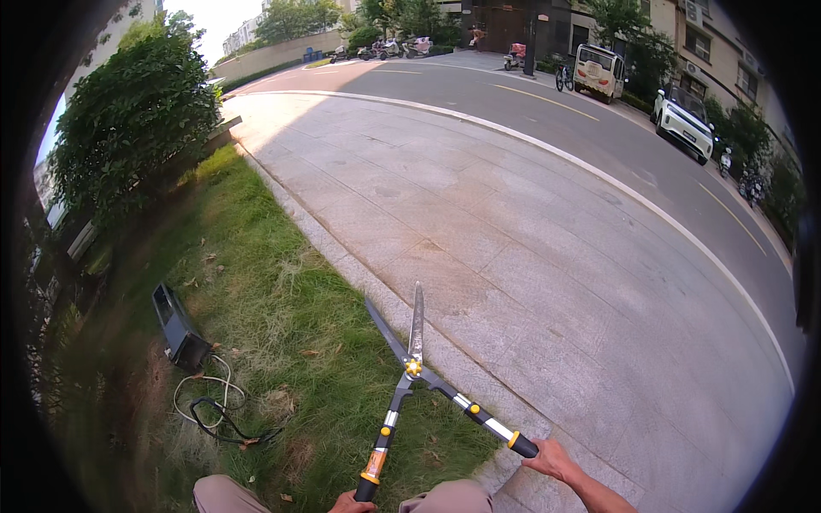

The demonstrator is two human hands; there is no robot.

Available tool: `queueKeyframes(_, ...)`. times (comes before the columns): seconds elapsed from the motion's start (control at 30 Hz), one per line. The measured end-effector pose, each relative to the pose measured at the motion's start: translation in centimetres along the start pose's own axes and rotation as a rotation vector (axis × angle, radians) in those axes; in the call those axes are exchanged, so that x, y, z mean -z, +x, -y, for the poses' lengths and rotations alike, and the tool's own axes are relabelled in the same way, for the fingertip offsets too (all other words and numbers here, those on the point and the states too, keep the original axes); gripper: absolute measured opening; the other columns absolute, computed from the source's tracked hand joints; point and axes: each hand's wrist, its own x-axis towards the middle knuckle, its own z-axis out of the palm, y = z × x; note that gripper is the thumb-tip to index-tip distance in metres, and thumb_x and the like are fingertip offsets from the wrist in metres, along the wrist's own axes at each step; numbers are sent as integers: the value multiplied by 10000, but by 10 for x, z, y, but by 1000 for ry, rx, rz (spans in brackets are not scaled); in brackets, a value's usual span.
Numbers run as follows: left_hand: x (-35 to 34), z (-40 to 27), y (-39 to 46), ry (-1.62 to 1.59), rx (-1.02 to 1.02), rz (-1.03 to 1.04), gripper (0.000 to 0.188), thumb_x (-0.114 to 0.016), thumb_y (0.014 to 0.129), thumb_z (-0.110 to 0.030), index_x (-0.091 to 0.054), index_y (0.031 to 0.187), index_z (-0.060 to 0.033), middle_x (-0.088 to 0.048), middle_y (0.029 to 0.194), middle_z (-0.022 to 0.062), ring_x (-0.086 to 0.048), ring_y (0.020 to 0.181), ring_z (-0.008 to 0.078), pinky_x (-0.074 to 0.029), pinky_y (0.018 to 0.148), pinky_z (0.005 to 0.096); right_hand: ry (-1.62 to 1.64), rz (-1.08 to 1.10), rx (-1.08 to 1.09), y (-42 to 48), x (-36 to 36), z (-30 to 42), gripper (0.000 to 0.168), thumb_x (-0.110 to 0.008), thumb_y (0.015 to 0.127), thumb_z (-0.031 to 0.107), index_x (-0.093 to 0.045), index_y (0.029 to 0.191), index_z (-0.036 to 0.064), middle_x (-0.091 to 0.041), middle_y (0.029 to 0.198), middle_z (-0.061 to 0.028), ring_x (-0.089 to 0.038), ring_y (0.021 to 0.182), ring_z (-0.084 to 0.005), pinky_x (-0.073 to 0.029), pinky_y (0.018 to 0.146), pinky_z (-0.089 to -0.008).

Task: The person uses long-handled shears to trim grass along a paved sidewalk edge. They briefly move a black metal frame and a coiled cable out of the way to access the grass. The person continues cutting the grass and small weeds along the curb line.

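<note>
A pair of hedge shears (pixel 413 367) with black and yellow telescopic handles lies spread in front of me, its two blades apart. My left hand (pixel 351 504) grips the end of the left handle at the bottom of the view, partly cut off by the frame edge. Around the end of the right handle, my right hand (pixel 550 459) is closed, over the paving. The left blade points over the grass (pixel 333 359); the right blade reaches across the stone kerb (pixel 359 276) where lawn and pavement meet. Both of my knees show at the lower edge.
On the lawn at left lies a dark rectangular fixture (pixel 181 330) with a loose cable (pixel 221 391). A dense bush (pixel 138 122) stands beyond it. Stone paving (pixel 545 308) stretches right to a road with a parked white car (pixel 686 122), a small van (pixel 598 72) and several scooters; a person (pixel 476 35) is far off.
</note>
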Motion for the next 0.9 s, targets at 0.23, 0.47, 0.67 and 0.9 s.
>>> queueKeyframes(0.23, -20, 3, -27, -200, 110, -73, 192, -715, 777, -205, -596, 825, -62, -538, 612, 6, -495, 505, 125, -394, 456, 305, -62, 59, -14, 0, 0, -1, 466, -715, 676, 351, -662, 1040, 64, -670, 837, -217, -657, 816, -369, -517, 758, -445)
queueKeyframes(0.47, -19, 19, 11, -221, 50, -198, 194, -707, 787, -217, -590, 836, -69, -526, 597, 3, -485, 492, 135, -398, 454, 316, -48, 66, 180, 80, -10, 26, 446, -680, 695, 354, -649, 1024, 55, -663, 792, -210, -650, 780, -384, -512, 724, -463)
queueKeyframes(0.67, -27, 34, 49, -228, 139, -246, 206, -711, 781, -229, -595, 834, -66, -556, 612, 18, -511, 508, 145, -409, 470, 326, -120, 129, 258, 163, -35, 30, 431, -673, 691, 357, -642, 1006, 64, -666, 831, -213, -650, 811, -382, -518, 735, -467)
queueKeyframes(0.9, -45, 49, 78, -267, 317, -255, 214, -716, 779, -213, -620, 893, -59, -587, 677, 32, -548, 567, 158, -442, 508, 336, -124, 187, 186, 186, -71, -15, 420, -675, 693, 409, -626, 984, 110, -662, 809, -208, -646, 776, -396, -518, 716, -482)
